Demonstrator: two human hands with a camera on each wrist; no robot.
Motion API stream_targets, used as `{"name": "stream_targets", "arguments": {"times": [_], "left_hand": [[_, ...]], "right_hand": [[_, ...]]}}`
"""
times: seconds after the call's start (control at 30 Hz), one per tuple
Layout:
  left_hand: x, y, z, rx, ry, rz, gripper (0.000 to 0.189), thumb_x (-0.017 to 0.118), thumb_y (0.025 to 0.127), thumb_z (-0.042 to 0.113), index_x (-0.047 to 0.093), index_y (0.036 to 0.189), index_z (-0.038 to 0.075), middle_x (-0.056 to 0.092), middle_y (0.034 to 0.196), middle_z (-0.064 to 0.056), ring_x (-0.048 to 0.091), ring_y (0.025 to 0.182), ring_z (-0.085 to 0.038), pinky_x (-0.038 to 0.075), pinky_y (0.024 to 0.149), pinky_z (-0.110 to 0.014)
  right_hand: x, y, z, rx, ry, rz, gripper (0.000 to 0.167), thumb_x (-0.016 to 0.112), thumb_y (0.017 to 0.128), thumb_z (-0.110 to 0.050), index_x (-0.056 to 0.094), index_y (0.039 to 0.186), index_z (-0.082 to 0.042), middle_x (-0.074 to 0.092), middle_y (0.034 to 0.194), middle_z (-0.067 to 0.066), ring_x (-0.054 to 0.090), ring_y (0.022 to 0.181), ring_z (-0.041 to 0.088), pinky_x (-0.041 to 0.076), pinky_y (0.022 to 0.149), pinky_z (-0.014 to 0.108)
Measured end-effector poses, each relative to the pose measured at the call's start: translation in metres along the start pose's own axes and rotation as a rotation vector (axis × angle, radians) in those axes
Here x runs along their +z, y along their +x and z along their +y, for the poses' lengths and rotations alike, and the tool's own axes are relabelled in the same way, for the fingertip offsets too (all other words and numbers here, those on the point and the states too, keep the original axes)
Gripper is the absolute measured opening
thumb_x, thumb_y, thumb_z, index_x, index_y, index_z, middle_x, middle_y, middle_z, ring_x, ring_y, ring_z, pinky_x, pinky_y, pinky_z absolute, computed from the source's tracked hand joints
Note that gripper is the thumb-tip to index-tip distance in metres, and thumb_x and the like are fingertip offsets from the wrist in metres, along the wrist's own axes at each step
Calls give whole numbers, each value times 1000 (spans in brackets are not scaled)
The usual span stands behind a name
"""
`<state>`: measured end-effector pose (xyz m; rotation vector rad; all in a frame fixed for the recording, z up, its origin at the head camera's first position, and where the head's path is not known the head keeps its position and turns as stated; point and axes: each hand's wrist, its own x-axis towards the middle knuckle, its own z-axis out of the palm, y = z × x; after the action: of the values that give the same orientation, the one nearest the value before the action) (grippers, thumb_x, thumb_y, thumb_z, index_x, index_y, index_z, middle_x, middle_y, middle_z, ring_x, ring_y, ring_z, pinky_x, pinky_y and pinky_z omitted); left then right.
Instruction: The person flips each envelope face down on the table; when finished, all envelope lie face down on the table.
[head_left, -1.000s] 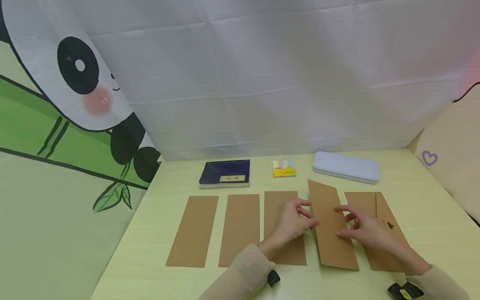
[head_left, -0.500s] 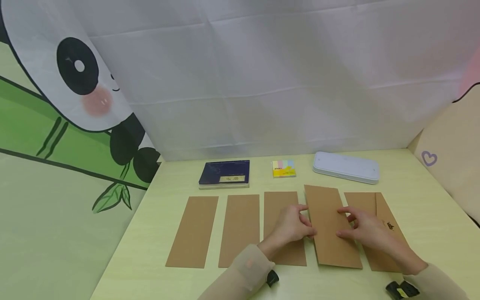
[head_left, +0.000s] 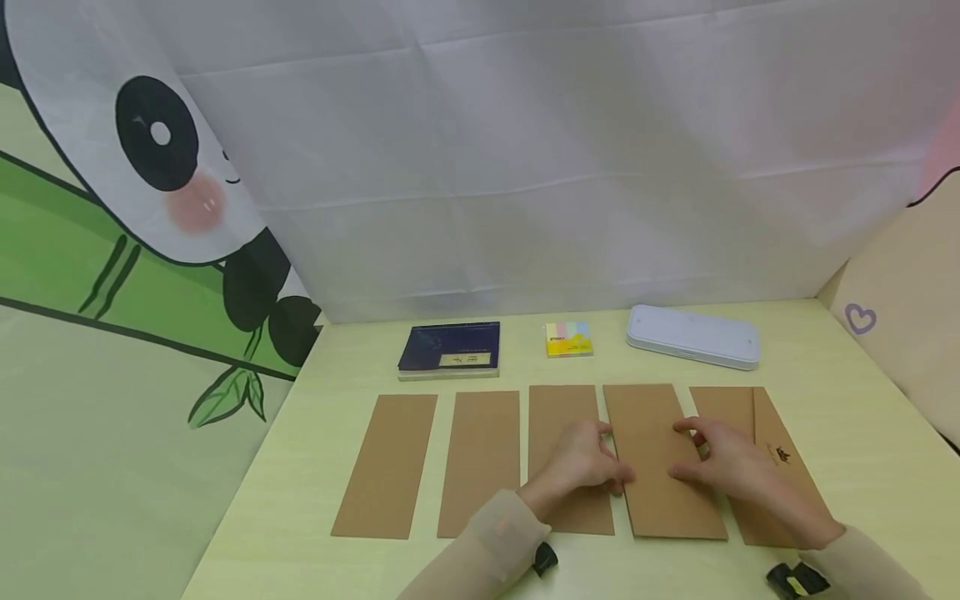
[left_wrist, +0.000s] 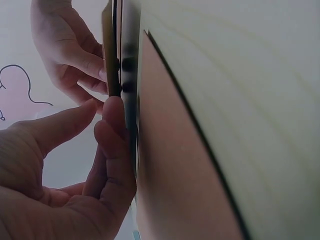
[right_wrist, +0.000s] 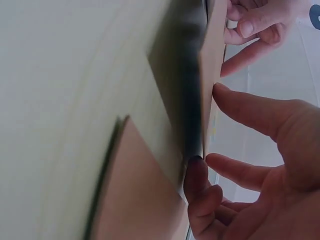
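In the head view my left hand (head_left: pixel 583 457) holds the left long edge of a brown kraft envelope (head_left: pixel 651 446), the fourth in a row. My right hand (head_left: pixel 727 458) grips its right long edge, thumb on top and fingers at the side. The left wrist view shows the envelope (left_wrist: pixel 111 50) edge-on, with fingertips of the left hand (left_wrist: pixel 75 165) against it. From the right wrist, the right thumb touches the envelope's face (right_wrist: pixel 212 55) while other fingers lie under its edge. A dark shape, partly blurred, shows beneath it.
Plain brown envelopes lie to the left (head_left: pixel 384 467), (head_left: pixel 480 462) and partly under the left forearm (head_left: pixel 562 404). A crown-printed envelope (head_left: pixel 720 404) with a flap lies right, under the right arm. Behind stand a navy notebook (head_left: pixel 450 346), sticky notes (head_left: pixel 568 340) and a pale blue case (head_left: pixel 692 336).
The held envelope was tilted with its left side raised; it has come down nearly flat and lined up with the row. Both hands have lowered slightly with it.
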<state>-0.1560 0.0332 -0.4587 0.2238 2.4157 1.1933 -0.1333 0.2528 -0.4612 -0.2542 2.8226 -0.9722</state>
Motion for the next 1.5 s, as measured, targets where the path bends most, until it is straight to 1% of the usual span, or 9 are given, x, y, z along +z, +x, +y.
{"name": "stream_targets", "arguments": {"times": [0.13,0.4,0.63,0.87,1.13,1.27,1.33,1.43,1.5], "left_hand": [[0,1,0,-39,8,-19,72,85,71,17,51,133,0,61,49,-2,60,44,-17,44,47,-23],[-1,3,0,-40,-10,-44,67,83,75,20,53,132,1,60,48,-5,59,40,-18,48,43,-27],[-4,3,0,-46,-14,-81,69,80,78,20,48,135,-2,63,57,-4,61,43,-19,50,46,-28],[-5,1,0,-51,-15,-98,71,80,79,21,46,137,-2,64,60,-3,62,44,-20,50,46,-29],[-5,1,1,-58,-9,-123,71,79,80,21,44,138,-2,64,62,-4,62,45,-20,51,46,-28],[-4,0,1,-54,-26,-124,73,80,79,20,44,139,-1,64,62,-4,62,45,-21,51,46,-29],[-4,-2,2,-47,-20,-115,73,80,79,21,44,139,1,63,59,-5,62,44,-21,51,46,-29],[-3,-6,6,-20,15,-96,72,80,78,23,46,138,5,61,53,-6,61,43,-20,50,54,-25],[-2,-7,9,13,55,-86,69,80,77,25,49,136,8,60,50,-5,60,44,-17,48,61,-21]], "right_hand": [[2,1,0,-13,-29,11,67,84,72,-33,57,120,4,60,98,14,55,80,22,44,66,39],[4,3,2,-24,-63,26,64,85,69,-31,58,117,3,61,96,14,57,88,32,45,73,48],[7,4,2,-25,-79,33,64,86,67,-30,59,114,3,59,91,12,55,84,29,45,70,44],[8,5,2,15,-74,22,66,87,67,-32,58,116,1,57,91,10,53,84,27,44,70,43],[4,1,4,-9,-45,39,61,84,71,-32,59,115,2,61,94,14,57,87,31,45,72,47],[-3,-3,7,6,1,60,61,81,75,-33,58,118,4,60,98,18,58,88,32,47,71,47],[-9,-6,9,9,28,75,62,80,77,-32,55,120,4,60,101,20,60,88,32,48,69,45],[-21,-10,15,10,28,89,61,78,79,-31,53,122,4,59,104,22,62,88,32,49,68,44],[-28,-12,20,6,7,92,61,77,81,-31,52,123,5,58,104,24,61,88,34,49,68,45]]}}
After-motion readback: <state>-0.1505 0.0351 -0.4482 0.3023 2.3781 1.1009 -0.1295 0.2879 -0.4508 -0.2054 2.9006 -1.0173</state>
